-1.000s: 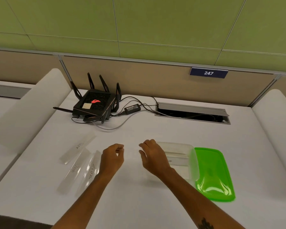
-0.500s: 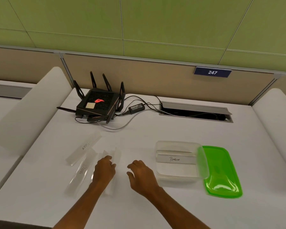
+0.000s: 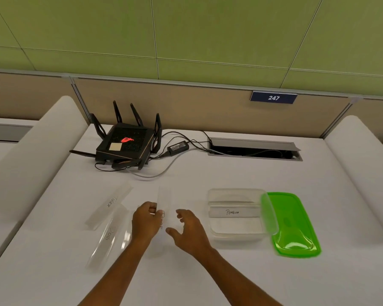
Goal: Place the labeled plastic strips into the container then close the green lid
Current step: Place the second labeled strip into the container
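A clear plastic container [image 3: 215, 226] sits on the white table at centre right, with a strip labeled "Penguin" [image 3: 232, 212] lying inside it. The green lid [image 3: 296, 224] leans against the container's right rim. My left hand [image 3: 146, 224] grips a clear labeled strip [image 3: 164, 198] that stands lifted off the table, pointing away from me. My right hand [image 3: 188, 230] hovers open just right of that strip. Two more strips lie at the left: one labeled "Tiger" [image 3: 110, 205] and one labeled "Dog" [image 3: 106, 237].
A black router [image 3: 125, 144] with antennas, its power brick [image 3: 177, 147] and cables sit at the back left. A cable slot [image 3: 254, 149] is cut into the table at the back. White rounded dividers flank the desk on both sides.
My left hand has closed on a strip and raised it from the table. My right hand came away from the container and moved left toward that strip.
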